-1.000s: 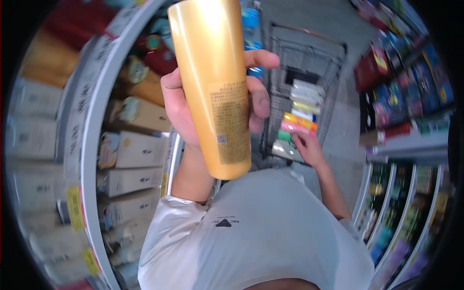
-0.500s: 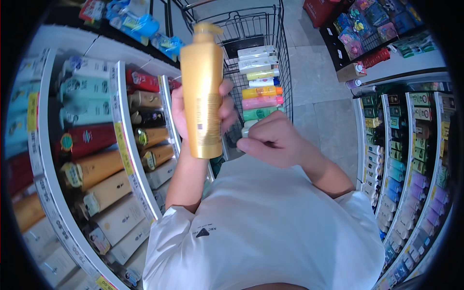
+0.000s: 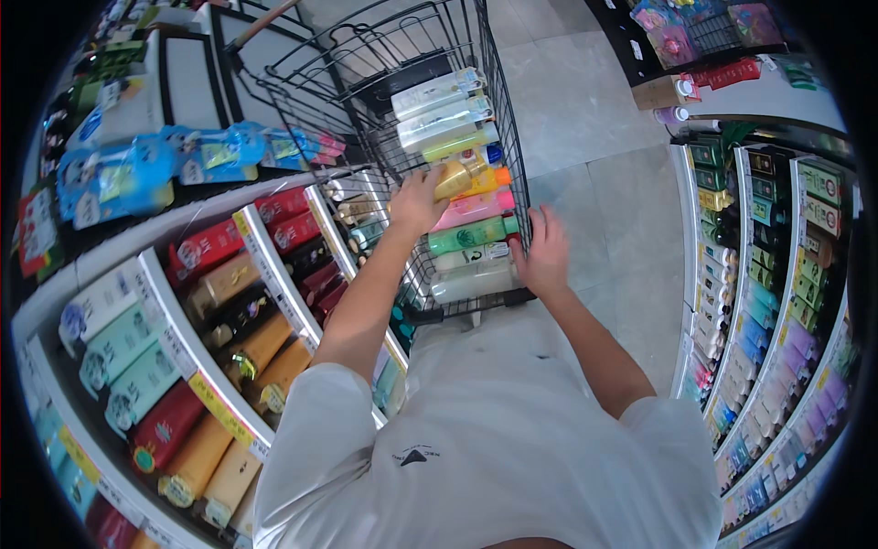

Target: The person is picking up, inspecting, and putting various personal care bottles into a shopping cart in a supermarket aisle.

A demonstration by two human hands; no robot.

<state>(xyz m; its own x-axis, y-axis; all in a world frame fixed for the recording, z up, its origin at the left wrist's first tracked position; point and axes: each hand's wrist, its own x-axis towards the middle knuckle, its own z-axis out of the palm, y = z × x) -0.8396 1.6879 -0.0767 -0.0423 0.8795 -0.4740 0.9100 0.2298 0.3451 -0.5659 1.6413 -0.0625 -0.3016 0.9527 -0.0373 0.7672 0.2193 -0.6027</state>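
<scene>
My left hand point(image 3: 417, 199) is down inside the black wire shopping cart point(image 3: 519, 119), closed on a gold pump bottle point(image 3: 455, 178). The bottle lies over the row in the cart, and my hand hides part of it. Around it lie an orange bottle point(image 3: 482, 183), a pink bottle point(image 3: 471, 210) and a green bottle point(image 3: 469, 236). A clear, whitish bottle point(image 3: 476, 281) sits at the end nearest me. At the cart's right side my right hand point(image 3: 546, 254) has its fingers stretched out and holds nothing. Whether it touches the wire is hard to tell.
Slanted shelves of shampoo-like bottles point(image 3: 187, 412) rise close on my left, with blue hanging packs point(image 3: 119, 178) above them. Another shelf unit with small bottles point(image 3: 754, 265) stands on the right. Grey floor tiles point(image 3: 617, 220) run between the cart and that unit.
The gold bottle has gone from upright in front of me down into the cart, with my left hand on it. My right hand has uncurled and moved right. The view has shifted.
</scene>
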